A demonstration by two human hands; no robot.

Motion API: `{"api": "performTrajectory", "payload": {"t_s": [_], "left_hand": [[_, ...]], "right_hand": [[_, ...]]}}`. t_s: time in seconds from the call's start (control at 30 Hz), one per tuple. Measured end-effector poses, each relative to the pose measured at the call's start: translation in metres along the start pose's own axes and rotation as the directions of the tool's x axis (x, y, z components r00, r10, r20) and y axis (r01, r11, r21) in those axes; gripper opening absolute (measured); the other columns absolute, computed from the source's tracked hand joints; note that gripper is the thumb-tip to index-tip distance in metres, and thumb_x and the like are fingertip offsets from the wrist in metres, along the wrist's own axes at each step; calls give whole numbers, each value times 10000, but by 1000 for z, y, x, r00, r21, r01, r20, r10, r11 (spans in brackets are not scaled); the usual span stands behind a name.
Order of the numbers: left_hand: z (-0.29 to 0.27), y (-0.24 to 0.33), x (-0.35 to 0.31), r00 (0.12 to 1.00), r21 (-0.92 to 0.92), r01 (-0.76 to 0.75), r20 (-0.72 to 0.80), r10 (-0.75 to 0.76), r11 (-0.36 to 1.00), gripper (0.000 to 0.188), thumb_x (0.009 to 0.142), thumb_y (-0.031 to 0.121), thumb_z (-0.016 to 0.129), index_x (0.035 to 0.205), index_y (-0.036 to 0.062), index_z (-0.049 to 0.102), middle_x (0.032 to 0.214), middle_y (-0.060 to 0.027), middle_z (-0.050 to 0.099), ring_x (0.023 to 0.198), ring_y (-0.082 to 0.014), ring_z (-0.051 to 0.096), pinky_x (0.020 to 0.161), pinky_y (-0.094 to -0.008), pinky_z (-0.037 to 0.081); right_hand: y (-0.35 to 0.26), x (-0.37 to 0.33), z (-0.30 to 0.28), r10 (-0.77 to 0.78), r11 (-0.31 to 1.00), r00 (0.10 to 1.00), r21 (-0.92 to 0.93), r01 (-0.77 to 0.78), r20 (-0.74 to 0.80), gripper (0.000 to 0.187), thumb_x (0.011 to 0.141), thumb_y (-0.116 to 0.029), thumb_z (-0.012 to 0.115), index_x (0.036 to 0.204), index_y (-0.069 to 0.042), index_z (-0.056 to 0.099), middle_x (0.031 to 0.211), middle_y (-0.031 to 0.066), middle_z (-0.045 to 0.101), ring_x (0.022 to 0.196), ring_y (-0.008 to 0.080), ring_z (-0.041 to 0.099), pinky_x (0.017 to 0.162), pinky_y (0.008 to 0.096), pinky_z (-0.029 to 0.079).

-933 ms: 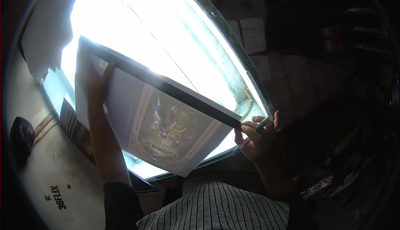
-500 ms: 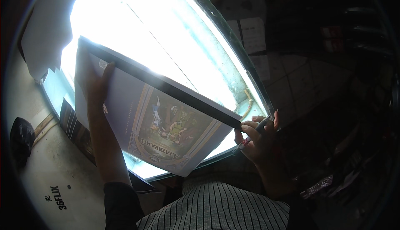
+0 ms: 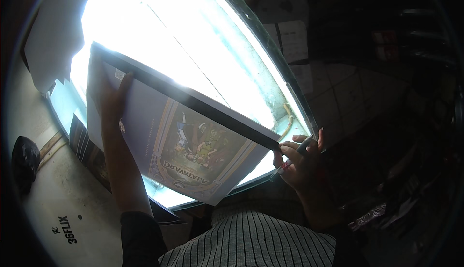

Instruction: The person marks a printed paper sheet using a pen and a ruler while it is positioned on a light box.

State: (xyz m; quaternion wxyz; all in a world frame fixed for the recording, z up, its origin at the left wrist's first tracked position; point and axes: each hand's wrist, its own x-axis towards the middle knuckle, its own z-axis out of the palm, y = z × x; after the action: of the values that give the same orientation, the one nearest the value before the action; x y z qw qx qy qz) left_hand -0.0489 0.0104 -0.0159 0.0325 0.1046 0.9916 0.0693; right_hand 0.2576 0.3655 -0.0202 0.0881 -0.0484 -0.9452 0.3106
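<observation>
Between left hand (image 3: 109, 93), gripping one end, and right hand (image 3: 297, 159), pinching the corner, slants a printed sheet (image 3: 181, 127).

Left forearm (image 3: 123, 170) bare below dark sleeve (image 3: 140, 233), slanting up and leftward across near left edge of light table (image 3: 203, 49). Left hand (image 3: 110, 93) over its left part, thumb stretched up and rightward; fingers dim against glare, curl hard to tell. Right forearm (image 3: 314, 199) in shadow, angled up and leftward. Right hand (image 3: 298, 160) at table's right corner, thumb and forefinger pinched, other fingers bent, one tip raised.
</observation>
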Motion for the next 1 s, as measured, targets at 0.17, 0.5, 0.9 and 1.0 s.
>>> {"api": "performTrajectory", "payload": {"t_s": [0.17, 0.5, 0.9, 1.0], "left_hand": [[1, -3, -2, 1000, 3, -16, -26, 16, 1000, 939, 848, 593, 599, 1543, 109, 195, 1567, -194, 241, 1452, -380, 209, 1177, -526, 154], [0, 0, -1, 1000, 1, -12, -26, 12, 1000, 935, 848, 594, 598, 1543, 114, 197, 1557, -198, 254, 1448, -383, 215, 1174, -528, 163], [3, -3, -5, 997, 62, -51, -60, 55, 997, 915, 870, 614, 568, 1540, 111, 200, 1558, -192, 258, 1451, -390, 202, 1179, -536, 164], [2, -5, -5, 999, 79, -27, -29, 29, 997, 909, 874, 613, 560, 1542, 115, 196, 1558, -193, 255, 1453, -391, 198, 1178, -541, 158]], "right_hand": [[-3, 2, 1, 4, 1000, 1000, 25, -4, -9, 245, 809, -251, 736, 1014, -205, 609, 926, -74, 674, 1082, 175, 535, 1109, 665, 155], [-2, 1, 0, 8, 1000, 1000, 6, -8, 0, 234, 793, -228, 748, 987, -206, 619, 968, -76, 669, 1072, 171, 544, 1106, 665, 165], [2, -1, -4, -6, 1000, 997, -7, 7, 78, 187, 781, -279, 674, 951, -211, 638, 996, -89, 676, 1113, 164, 519, 1100, 669, 168], [2, -2, -3, -4, 1000, 998, -12, 5, 69, 185, 777, -281, 681, 942, -211, 637, 1003, -95, 675, 1113, 164, 517, 1094, 674, 170]]}}
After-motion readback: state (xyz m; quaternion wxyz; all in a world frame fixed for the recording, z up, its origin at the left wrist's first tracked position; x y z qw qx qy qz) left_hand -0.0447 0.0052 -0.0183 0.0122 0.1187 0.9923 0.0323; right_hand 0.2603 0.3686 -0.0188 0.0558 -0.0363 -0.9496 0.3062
